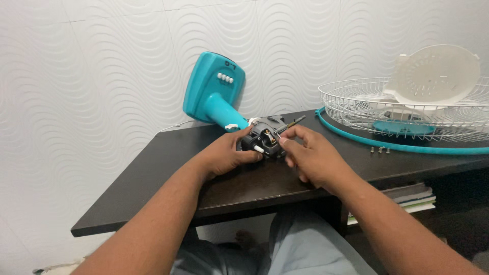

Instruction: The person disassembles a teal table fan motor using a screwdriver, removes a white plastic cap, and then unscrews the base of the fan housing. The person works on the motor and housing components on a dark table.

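Two hands on the fan motor (pixel 265 138) mid-worktop (pixel 153 173): left hand (pixel 229 153) clamps its near-left side, right hand (pixel 310 155) fingers pinch a small part at its right face, shaft (pixel 295 122) pointing far-right.

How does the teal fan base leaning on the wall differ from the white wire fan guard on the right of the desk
The teal plastic fan base is solid and stands tilted against the wall; the white wire fan guard is an open mesh bowl lying flat. The base carries white buttons; the guard holds a white plastic cover and a teal part. The base joins the dark motor that both hands grip; the guard lies apart, untouched. Both rest on the dark wooden desk.
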